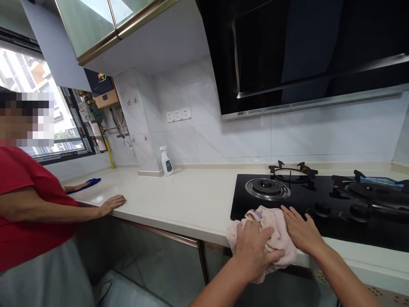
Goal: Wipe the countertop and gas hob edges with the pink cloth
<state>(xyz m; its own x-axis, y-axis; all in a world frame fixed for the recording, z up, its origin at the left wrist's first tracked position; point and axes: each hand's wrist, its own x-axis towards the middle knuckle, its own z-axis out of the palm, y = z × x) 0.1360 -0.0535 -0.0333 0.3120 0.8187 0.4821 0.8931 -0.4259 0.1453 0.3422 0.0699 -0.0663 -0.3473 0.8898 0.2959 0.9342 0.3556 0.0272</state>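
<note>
- Cloth [283, 232], pale pink and bunched, lies across the counter's front edge and the near-left corner of the hob [302, 199]; it sits under our left hand [252, 245] and just left of our right hand [300, 230]; we find no clear long axis in its folds, and a part droops below the edge;
- our left hand is the nearer to it, gripping it from above, fingers bent into the folds, thumb to the right;
- our right hand is open and flat, palm down at the hob's front edge, fingers pointing forward and left; we cannot tell whether it touches the cloth's side;
- past the hands we see a burner [267, 186], with control knobs [322, 208] to its right;
- farther left, across the pale counter [198, 196], a spray bottle [166, 163] stands upright near the wall; a co-worker's hand [111, 204] rests on the counter's edge, the other on a blue cloth [92, 182].
</note>
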